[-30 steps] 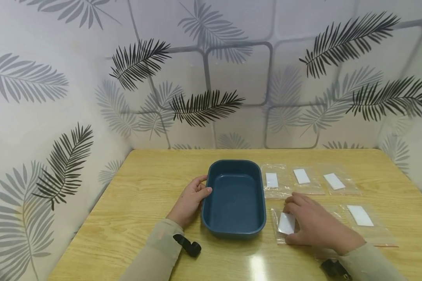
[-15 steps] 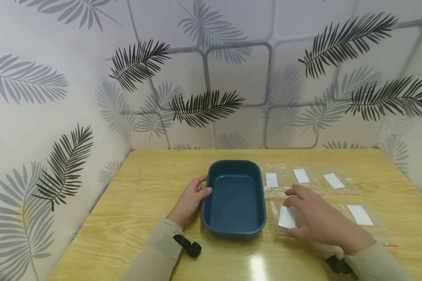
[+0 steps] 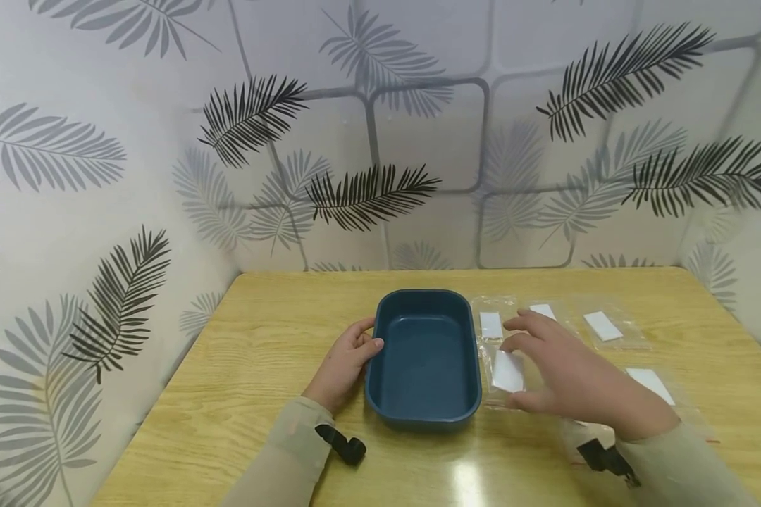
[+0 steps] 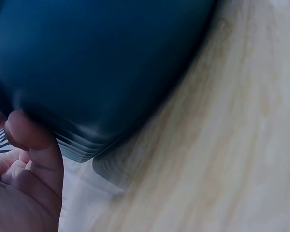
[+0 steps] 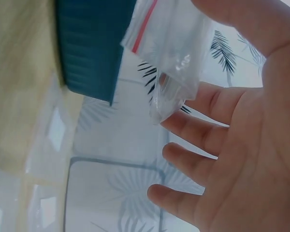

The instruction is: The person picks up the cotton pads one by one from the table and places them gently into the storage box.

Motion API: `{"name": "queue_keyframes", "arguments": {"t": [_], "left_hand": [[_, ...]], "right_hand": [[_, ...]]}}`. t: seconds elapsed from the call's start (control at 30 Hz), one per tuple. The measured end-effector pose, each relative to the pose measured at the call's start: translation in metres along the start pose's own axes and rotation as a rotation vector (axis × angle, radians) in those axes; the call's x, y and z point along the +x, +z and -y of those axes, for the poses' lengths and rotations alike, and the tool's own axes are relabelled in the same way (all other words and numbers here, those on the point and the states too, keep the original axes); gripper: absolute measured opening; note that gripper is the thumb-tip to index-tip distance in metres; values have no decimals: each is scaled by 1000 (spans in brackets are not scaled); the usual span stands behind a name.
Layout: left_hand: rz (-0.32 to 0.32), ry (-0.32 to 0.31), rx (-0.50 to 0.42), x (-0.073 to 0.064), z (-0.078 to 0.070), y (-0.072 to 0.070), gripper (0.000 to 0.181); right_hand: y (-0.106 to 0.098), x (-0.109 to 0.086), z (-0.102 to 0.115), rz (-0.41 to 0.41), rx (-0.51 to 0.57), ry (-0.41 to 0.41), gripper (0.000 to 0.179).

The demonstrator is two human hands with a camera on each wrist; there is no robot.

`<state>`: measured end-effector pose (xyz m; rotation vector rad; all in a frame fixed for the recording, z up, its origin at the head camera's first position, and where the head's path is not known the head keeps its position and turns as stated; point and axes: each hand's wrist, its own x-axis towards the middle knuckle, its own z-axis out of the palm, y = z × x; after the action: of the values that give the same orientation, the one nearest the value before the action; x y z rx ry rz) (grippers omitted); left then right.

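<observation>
A clear zip-seal bag [image 5: 181, 53] with a white insert [image 3: 507, 371] has been raised from the tabletop [image 3: 292, 303]; a second ago it was lying to the right of the dark blue rectangular container [image 3: 423, 373], with the right hand [image 3: 564, 370] already set against it. It is now held up and has been brought slightly farther back and closer to the container's right side, still outside the rim. The bag is pinched by the right hand between the thumb and the foremost fingers, while the ring and little fingers, as seen from the right wrist, are held away from the plastic. The red seal line [image 5: 145, 26] is shown there too, near the container's wall; whether the wall is touched cannot be told.

The container has hardly been moved. Its left side is gripped by the left hand [image 3: 342, 362], with the thumb laid over the rim and the fingers kept outside.

For the work in hand, the pick-up can be judged complete: the bag seems free to be carried, and the container is being steadied meanwhile. On the tabletop, three similar bags [image 3: 602, 326] are laid in the back row and another bag [image 3: 650, 385] at the front right.
</observation>
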<state>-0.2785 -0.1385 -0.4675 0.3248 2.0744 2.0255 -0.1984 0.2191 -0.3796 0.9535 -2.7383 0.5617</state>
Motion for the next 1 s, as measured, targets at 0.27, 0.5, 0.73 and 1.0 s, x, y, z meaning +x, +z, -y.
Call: {"name": "queue_keyframes", "arguments": {"t": [0.27,0.5,0.73,1.0], "left_hand": [[4,-1,12,0,1,1,52],[-1,11,6,0,-1,0,55],[-8,10,17,-1,-2,0,54],[-8,15,30,0,-2,1,56]], "right_hand": [[-4,18,6,-20,-8,-10,53],[-3,36,19,12,-36,11,58],[8,50,29,35,-47,11,65],[22,66,39,42,-56,-3,68]]}}
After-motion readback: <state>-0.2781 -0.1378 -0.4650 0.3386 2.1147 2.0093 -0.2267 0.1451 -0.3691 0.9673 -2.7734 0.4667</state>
